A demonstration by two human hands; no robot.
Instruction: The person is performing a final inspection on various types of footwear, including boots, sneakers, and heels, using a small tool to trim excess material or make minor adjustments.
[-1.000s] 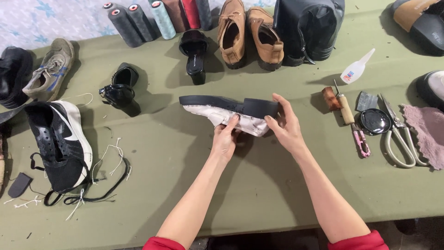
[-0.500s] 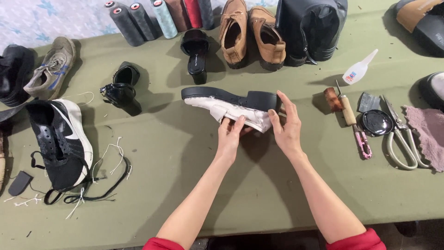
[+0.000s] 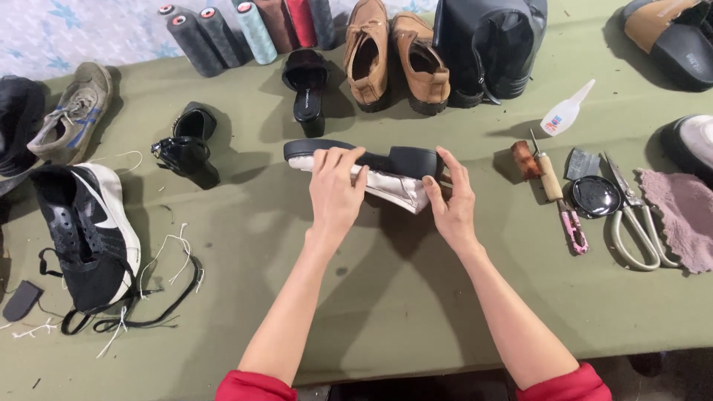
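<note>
Roughly at the middle of the green cloth-covered table (image 3: 386, 312), a white shoe (image 3: 386, 182) with a thick black platform sole lay on its side, sole edge turned toward the far edge. Its upper looked smooth and pale, slightly creased, against the matte dark sole. The left hand (image 3: 336, 194) lay flat over the shoe's middle, fingers spread across the white upper and reaching the sole, wrist bent upward from a long bare forearm. The right hand (image 3: 449, 197) clasped the heel end, thumb on the near side and fingers curling over the black block heel. Both hands were closed on the shoe, a little apart from each other.

Toward the right edge lay a wooden-handled awl (image 3: 546, 172), metal scissors (image 3: 631, 223), a round black tin (image 3: 596, 196) and a fuzzy mauve rag (image 3: 687, 215). Near the far edge stood tapered thread cones (image 3: 252, 30) and a pair of tan suede shoes (image 3: 394, 56). By the left edge rested a black-and-white sneaker (image 3: 89, 230) with loose laces.
</note>
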